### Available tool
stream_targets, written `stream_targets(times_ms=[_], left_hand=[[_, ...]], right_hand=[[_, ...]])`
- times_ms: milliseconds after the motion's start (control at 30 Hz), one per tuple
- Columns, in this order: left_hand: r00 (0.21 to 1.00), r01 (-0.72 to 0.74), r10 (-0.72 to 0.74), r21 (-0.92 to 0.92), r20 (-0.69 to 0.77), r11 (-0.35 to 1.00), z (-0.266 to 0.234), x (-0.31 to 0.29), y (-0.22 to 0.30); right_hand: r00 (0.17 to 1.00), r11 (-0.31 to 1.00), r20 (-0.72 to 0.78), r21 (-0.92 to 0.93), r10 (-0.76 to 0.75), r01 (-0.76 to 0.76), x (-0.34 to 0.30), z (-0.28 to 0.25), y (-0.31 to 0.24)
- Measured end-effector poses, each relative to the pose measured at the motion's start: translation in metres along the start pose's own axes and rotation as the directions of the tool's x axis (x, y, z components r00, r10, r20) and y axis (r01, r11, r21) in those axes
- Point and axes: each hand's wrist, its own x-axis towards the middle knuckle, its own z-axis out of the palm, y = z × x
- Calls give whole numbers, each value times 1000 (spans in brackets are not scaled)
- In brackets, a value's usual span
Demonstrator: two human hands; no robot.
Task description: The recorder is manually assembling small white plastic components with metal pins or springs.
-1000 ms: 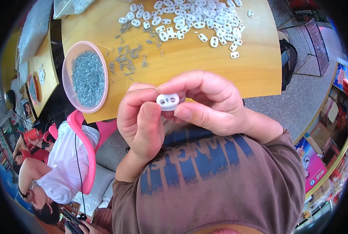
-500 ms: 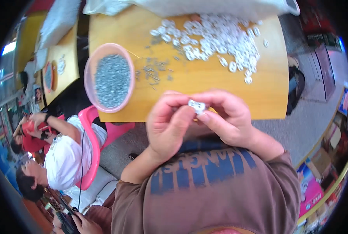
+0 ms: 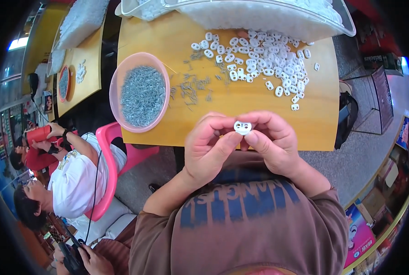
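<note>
Just past the table's near edge, my left hand (image 3: 209, 149) and my right hand (image 3: 275, 144) meet around one small white oval plastic piece with two holes (image 3: 243, 128). Thumbs and index fingers of both hands pinch it from either side, its holes facing up toward me. My other fingers are curled behind it, so whatever they may hold is hidden. Beyond my hands, a heap of similar white pieces (image 3: 269, 59) is spread across the wooden table (image 3: 241, 98). Small grey metal nails or pins (image 3: 190, 89) lie scattered left of the heap.
A pink bowl (image 3: 113, 94) full of grey metal nails or pins (image 3: 142, 96) stands at the table's left. Clear plastic bins (image 3: 259, 5) of white material line the far edge. On the left, a person in a white shirt (image 3: 76, 174) sits in a pink chair (image 3: 110, 169).
Both hands have shifted slightly right in the picture, still pinching the white piece, whose two holes now show more plainly. The table scene sits a little lower and farther right.
</note>
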Motion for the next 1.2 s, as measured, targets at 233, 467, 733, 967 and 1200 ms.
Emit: stream_targets(times_ms=[233,467,733,967,1200], left_hand=[[999,40,-40,6,-13,999,-3,2,3],[938,300,-320,-150,-136,942,-2,12,10],[952,65,-98,-123,-290,990,-44,55,45],[914,-203,204,39,-349,978,-135,194,110],[942,-88,164,254,-293,963,-76,120,55]], right_hand=[[1000,988,10,-150,-23,24,2,-4,3],[983,808,110,-561,-145,182,7,-5,-2],[992,798,27,-591,-124,116,-4,-10,-2],[997,835,-69,-550,-29,-14,-15,-15,2],[976,886,-210,-443,49,-140,-25,-35,11]])
